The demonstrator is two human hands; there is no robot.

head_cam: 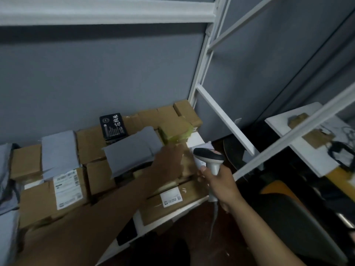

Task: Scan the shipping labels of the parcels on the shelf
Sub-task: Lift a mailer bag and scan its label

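My right hand (221, 184) grips the scanner (210, 160); my left hand (169, 160) holds a grey mailer (132, 150) over the shelf's (196, 140) boxes (96, 143).

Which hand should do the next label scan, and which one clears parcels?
Right hand probably scans: its grip is already round the white handheld scanner, by the shelf's front right. Left hand reaches over the brown cardboard boxes, holding the flat grey mailer bag, so it suits clearing.
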